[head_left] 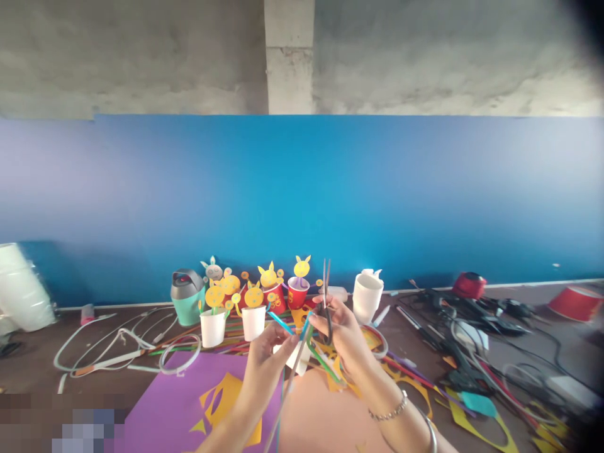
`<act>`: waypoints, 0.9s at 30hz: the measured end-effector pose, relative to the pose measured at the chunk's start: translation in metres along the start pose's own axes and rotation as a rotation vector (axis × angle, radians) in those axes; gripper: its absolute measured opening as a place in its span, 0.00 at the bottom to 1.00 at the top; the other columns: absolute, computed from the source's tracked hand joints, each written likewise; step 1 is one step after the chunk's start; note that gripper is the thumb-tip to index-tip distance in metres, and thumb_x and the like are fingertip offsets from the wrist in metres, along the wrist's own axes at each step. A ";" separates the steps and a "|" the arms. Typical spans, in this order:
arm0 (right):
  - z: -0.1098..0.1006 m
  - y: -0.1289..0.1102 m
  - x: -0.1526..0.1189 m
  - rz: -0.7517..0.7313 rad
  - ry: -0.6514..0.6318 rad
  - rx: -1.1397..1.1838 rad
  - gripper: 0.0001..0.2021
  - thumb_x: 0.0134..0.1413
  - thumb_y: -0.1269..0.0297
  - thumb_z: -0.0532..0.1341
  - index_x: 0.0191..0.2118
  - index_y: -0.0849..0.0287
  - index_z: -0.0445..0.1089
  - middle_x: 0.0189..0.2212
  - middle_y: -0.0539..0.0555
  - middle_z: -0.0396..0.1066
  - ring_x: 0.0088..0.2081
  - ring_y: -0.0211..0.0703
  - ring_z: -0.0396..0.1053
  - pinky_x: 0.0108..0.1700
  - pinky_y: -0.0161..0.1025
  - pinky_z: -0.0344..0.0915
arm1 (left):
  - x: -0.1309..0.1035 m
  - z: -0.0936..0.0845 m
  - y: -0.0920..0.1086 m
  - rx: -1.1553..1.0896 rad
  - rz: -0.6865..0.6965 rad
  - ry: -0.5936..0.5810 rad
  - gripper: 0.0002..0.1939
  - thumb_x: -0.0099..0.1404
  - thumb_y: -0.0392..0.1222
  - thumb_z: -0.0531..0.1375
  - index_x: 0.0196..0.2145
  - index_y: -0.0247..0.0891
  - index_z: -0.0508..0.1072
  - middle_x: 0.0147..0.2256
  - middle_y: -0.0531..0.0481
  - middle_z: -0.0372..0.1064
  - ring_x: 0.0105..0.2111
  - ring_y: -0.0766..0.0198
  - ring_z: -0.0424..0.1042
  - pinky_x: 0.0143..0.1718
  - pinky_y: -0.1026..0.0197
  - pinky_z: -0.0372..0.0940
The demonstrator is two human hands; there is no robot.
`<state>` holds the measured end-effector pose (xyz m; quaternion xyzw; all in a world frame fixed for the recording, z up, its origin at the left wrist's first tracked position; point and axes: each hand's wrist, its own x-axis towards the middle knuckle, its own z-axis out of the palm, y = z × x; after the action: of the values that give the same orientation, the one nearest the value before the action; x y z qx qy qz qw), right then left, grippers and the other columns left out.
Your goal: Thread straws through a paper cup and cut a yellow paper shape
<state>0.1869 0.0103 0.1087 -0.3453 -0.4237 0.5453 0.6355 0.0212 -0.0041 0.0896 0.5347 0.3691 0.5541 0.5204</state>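
1. Left: a purple sheet (158, 390) lay flat, bearing cut yellow paper.
2. Beyond it, two white cups (212, 329) stood upright with yellow heads (253, 297) — these appeared assembled.
3. Centre: the left hand (271, 355) held a blue strip (282, 322) between thumb and fingers, above the table; its shaping seemed unfinished.
4. Behind the hands, a red cup (297, 300) carried an eared yellow head, apparently complete.
5. The right hand (343, 333) gripped scissors (325, 289), blades upward and nearly together, while its fingertips pinched the strip.
6. Right: another white cup (368, 301) showed no yellow head — seemingly outstanding. Yellow remnants (458, 418) lay farther right.
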 end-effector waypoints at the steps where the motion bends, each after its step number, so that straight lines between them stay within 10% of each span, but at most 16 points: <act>1: 0.000 -0.001 -0.001 0.001 0.006 0.001 0.22 0.34 0.64 0.77 0.37 0.55 0.70 0.26 0.46 0.70 0.23 0.35 0.63 0.27 0.33 0.60 | -0.002 0.002 0.002 -0.029 -0.027 0.002 0.15 0.57 0.50 0.70 0.26 0.37 0.74 0.26 0.52 0.71 0.29 0.64 0.70 0.32 0.66 0.61; 10: 0.000 -0.009 0.001 -0.037 -0.039 0.064 0.17 0.40 0.63 0.75 0.36 0.52 0.70 0.30 0.47 0.71 0.29 0.40 0.69 0.30 0.36 0.66 | -0.003 0.006 0.001 -0.358 -0.154 -0.090 0.12 0.58 0.47 0.70 0.27 0.37 0.75 0.24 0.54 0.71 0.24 0.66 0.68 0.30 0.65 0.63; 27: -0.009 -0.015 -0.007 0.282 -0.385 0.009 0.17 0.38 0.70 0.74 0.37 0.57 0.72 0.25 0.45 0.68 0.21 0.32 0.63 0.22 0.29 0.57 | 0.000 -0.011 0.028 0.094 -0.170 -0.583 0.21 0.56 0.58 0.68 0.31 0.34 0.81 0.32 0.47 0.73 0.31 0.61 0.66 0.33 0.63 0.57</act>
<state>0.2004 0.0008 0.1171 -0.2877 -0.4823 0.6864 0.4621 0.0049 -0.0077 0.1151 0.6617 0.2728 0.3144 0.6236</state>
